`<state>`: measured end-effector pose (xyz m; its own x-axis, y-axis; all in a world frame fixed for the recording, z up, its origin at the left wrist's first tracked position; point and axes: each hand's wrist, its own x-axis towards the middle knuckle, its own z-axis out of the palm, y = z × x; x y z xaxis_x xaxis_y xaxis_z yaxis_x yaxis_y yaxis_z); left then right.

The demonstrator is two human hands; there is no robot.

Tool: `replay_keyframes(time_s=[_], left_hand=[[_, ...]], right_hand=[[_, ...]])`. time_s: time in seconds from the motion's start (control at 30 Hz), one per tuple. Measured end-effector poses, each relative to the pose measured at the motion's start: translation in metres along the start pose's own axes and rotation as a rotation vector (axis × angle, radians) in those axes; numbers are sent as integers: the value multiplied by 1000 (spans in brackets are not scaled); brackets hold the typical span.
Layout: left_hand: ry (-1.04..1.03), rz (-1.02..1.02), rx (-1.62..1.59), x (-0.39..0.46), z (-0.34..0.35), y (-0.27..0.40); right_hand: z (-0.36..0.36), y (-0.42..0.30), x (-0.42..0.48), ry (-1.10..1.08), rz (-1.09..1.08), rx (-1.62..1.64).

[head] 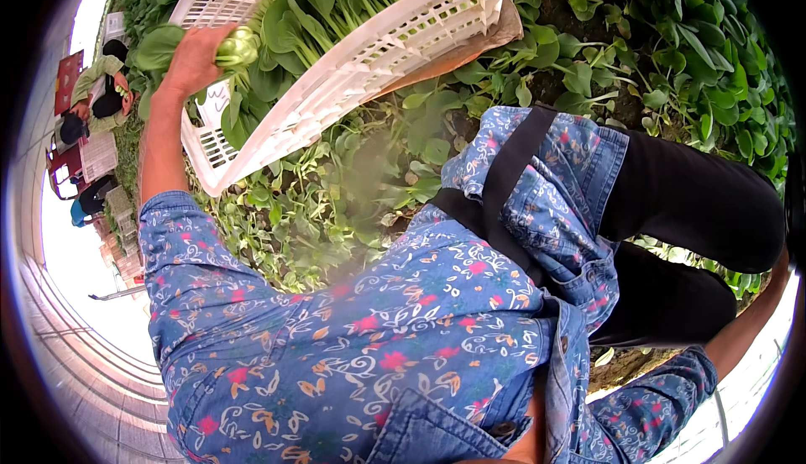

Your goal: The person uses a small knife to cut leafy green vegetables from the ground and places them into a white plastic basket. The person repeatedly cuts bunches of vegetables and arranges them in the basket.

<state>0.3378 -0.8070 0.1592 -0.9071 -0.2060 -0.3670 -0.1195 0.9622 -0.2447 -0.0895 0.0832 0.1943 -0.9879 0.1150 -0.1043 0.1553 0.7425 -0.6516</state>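
Observation:
My left hand (198,58) grips a bunch of bok choy (237,47) by its leaves, with the pale stem bases showing. It is at the near corner of a white slatted plastic crate (384,54). Inside the crate lie many more bok choy (308,13), leaves and stems side by side. Handwriting marks one crate wall. My right forearm (752,322) reaches down beside my black-trousered knees (699,202), and the right hand itself is out of view at the picture's edge.
Under the crate shows a brownish-orange sheet (434,64). Low leafy plants (302,212) cover the soil around me, with denser rows (711,54) at the right. A person (97,92) holding greens, stacked crates (123,218) and a red vehicle (66,161) stand at the far left.

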Motion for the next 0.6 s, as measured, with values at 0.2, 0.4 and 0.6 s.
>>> replay_keyframes(time_s=[0.2, 0.4, 0.6], left_hand=[[-78, 545, 193, 9, 31, 39], [-108, 621, 328, -4, 77, 20], [-277, 489, 322, -30, 93, -13]], right_hand=[[12, -14, -10, 6, 28, -20], [2, -6, -14, 38, 31, -36], [-6, 4, -26, 62, 45, -46]])
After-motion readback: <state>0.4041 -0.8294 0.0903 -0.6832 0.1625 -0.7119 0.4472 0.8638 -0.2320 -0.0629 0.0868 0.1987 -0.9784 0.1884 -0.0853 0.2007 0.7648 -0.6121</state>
